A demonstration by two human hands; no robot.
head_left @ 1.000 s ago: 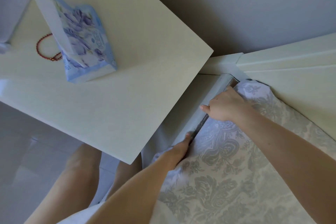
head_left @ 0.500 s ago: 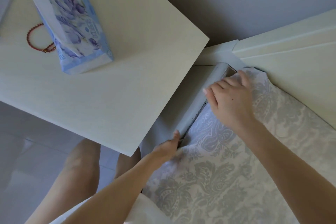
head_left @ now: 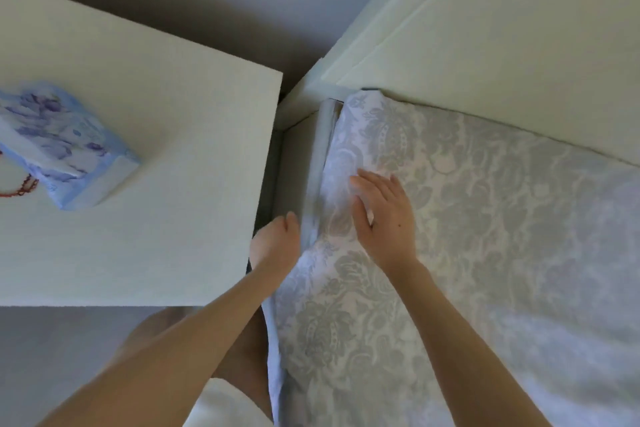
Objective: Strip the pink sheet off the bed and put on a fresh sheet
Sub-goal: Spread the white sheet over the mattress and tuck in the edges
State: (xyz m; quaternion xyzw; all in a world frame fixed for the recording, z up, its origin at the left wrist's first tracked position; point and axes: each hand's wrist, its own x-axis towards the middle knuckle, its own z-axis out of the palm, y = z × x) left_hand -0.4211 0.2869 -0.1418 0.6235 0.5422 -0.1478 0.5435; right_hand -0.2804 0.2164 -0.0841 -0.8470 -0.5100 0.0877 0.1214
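A fresh sheet point(head_left: 485, 236) with a grey-green damask pattern covers the mattress up to the pale headboard point(head_left: 485, 55). My right hand point(head_left: 384, 218) lies flat on the sheet near the bed's left edge, fingers straight and pointing toward the head corner. My left hand point(head_left: 277, 239) is at the side of the mattress beside the pale bed rail point(head_left: 315, 166), its fingers down in the gap and hidden, so what they hold is not visible. No pink sheet is in view.
A cream nightstand point(head_left: 156, 201) stands close to the bed's left side, leaving a narrow gap. On it lie a blue floral tissue pack point(head_left: 65, 146) and a red bead bracelet point(head_left: 20, 185). My bare legs point(head_left: 239, 357) stand between nightstand and bed.
My right hand has slid from the head corner down along the bed edge and lies flat. My left hand stays at the side gap. The view has turned right over the bed.
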